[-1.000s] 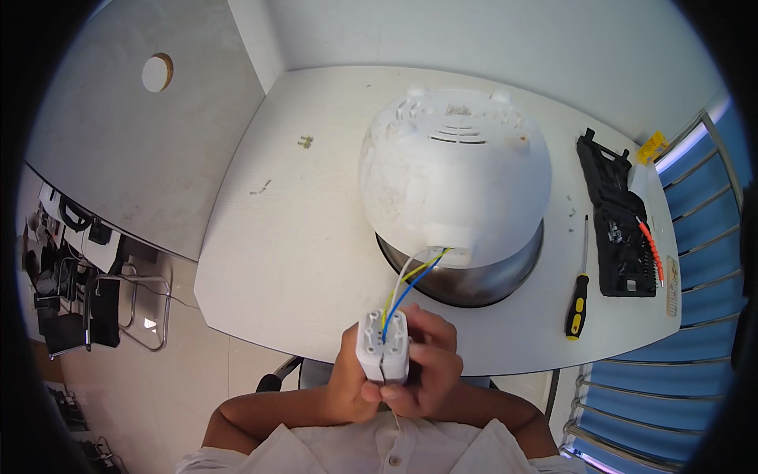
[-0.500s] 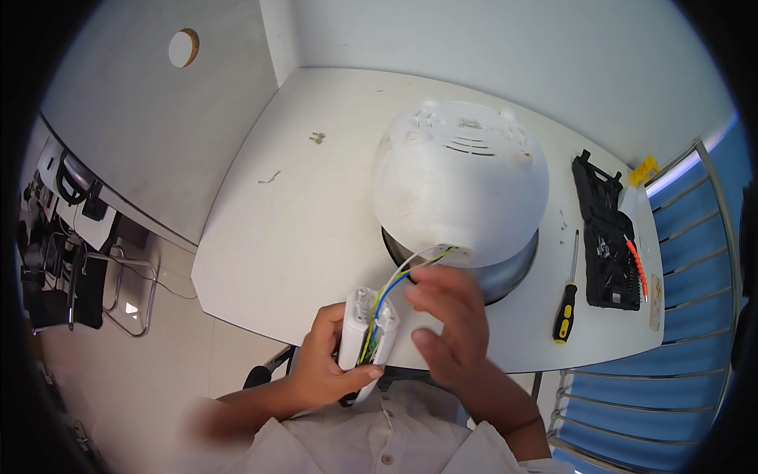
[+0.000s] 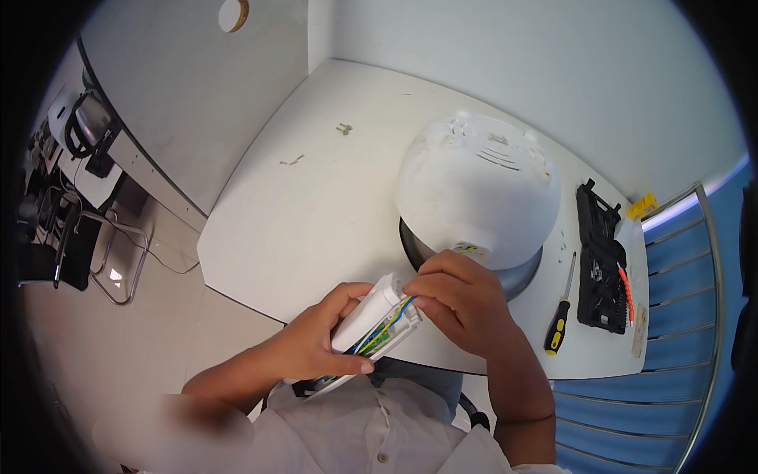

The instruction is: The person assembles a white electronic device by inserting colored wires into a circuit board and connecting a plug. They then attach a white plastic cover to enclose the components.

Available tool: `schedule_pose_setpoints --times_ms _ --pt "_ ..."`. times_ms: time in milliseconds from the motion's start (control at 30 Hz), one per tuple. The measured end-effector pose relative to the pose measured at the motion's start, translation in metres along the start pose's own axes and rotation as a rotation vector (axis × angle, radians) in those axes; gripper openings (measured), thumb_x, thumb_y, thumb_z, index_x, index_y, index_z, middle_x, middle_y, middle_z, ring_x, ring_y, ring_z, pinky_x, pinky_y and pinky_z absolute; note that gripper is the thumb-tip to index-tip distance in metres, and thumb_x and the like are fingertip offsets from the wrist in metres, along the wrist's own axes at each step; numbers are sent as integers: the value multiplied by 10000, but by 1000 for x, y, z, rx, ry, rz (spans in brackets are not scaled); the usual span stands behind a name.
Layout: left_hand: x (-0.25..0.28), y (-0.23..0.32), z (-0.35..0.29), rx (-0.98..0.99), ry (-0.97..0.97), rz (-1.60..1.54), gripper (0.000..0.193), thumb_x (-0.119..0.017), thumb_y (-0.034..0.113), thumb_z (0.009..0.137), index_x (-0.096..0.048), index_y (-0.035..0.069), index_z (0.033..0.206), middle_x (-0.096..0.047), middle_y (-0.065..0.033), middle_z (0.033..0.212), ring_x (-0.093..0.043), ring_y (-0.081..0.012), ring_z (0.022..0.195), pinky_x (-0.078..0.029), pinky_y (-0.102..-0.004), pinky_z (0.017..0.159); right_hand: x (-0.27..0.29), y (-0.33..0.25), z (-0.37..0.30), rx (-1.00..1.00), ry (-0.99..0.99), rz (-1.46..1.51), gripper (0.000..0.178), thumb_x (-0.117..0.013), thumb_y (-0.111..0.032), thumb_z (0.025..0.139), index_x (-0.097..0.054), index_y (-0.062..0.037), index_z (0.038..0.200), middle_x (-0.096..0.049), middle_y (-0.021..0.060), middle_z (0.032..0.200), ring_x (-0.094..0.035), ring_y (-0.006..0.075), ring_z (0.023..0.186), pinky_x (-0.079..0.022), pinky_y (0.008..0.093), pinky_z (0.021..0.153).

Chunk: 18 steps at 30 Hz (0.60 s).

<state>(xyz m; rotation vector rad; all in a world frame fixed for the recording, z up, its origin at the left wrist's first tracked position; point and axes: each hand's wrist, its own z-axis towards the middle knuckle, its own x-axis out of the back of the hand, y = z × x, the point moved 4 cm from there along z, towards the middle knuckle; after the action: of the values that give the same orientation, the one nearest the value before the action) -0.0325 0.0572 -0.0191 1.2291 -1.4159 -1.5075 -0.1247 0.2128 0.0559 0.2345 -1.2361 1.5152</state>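
My left hand (image 3: 312,344) is wrapped round a long white plastic housing (image 3: 365,320), tilted with its open side showing. Inside that side are a green circuit board (image 3: 379,340) and several wires. At the housing's upper end my right hand (image 3: 466,304) pinches the blue and yellow-green wires (image 3: 406,305) between thumb and fingers. Just beyond stands a rounded white appliance body (image 3: 482,189), upside down with vent slots on top. The wires lead toward an opening (image 3: 471,250) low on its near side, partly hidden by my right hand. A shiny grey metal part (image 3: 523,276) shows beneath the body.
Right of the appliance lie a black-and-yellow screwdriver (image 3: 557,324) and an opened black tool case (image 3: 602,288) with a red flexible shaft (image 3: 625,292). Small screws (image 3: 344,129) and thin metal pieces (image 3: 293,160) rest on the white table (image 3: 268,237). Metal railing bars stand at the right.
My right hand has closed on the wires at the housing's end; before, its fingers were spread near them. The housing has tilted over to the right in my left hand. The whole view has shifted slightly.
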Motion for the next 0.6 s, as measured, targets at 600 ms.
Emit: schedule_pose_setpoints --times_ms 600 --pt "0 6 -5 157 -2 108 759 -733 220 758 -282 2 1329 -470 -123 1190 -442 -189 1138 -346 -324 967 4 -2 -4 61 -99 -2 210 -727 -97 680 -602 -62 845 -520 73 833 -528 241 747 -429 333 631"
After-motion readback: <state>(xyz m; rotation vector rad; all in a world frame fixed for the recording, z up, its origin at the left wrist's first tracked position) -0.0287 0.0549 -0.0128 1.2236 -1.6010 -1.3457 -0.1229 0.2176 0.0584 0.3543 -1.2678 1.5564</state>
